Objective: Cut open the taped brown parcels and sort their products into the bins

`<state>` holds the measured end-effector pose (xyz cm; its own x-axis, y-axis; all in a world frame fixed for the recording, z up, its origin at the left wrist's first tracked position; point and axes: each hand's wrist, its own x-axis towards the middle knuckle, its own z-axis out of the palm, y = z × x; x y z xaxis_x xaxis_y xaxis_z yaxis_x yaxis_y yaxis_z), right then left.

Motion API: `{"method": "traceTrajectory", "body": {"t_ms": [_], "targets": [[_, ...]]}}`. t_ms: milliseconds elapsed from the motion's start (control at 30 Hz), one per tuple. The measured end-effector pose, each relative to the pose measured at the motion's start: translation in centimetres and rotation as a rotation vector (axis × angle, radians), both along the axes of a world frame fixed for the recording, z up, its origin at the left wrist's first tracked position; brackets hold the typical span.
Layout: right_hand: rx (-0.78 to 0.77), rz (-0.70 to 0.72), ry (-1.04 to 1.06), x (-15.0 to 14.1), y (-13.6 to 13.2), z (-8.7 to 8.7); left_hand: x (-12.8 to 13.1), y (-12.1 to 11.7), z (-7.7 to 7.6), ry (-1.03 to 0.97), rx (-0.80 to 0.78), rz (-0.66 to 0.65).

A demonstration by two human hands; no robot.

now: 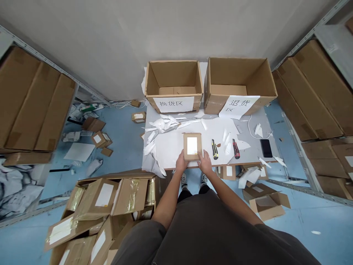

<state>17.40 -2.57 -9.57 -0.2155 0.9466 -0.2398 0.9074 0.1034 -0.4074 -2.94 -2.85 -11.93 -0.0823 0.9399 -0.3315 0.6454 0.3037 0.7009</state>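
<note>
A small brown cardboard parcel (192, 145) with a white label on top lies on the white table (171, 149) near its front edge. My left hand (181, 162) grips its near left corner, fingers closed against the side. At the near right corner my right hand (205, 162) holds it the same way. Just to the right of the parcel lie a yellow-and-black utility knife (214, 148) and a red-and-black one (236, 148).
Two open cardboard boxes with paper signs stand at the table's back, left (173, 85) and right (239, 84). Torn paper strips (162, 125) litter the table; a black phone (266, 148) lies at right. A carton of parcels (107, 206) sits on the floor at left. Shelves flank both sides.
</note>
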Motion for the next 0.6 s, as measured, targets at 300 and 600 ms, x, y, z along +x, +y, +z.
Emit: {"method": "traceTrajectory", "body": {"t_ms": [300,600], "targets": [[-0.267,-0.034,-0.062,-0.3,1.7,0.2,2.1,-0.6,1.4,0.220,-0.037,-0.107],[0.010,-0.027,0.036,0.7,2.7,1.9,2.1,1.4,1.3,-0.062,0.137,-0.024]]}}
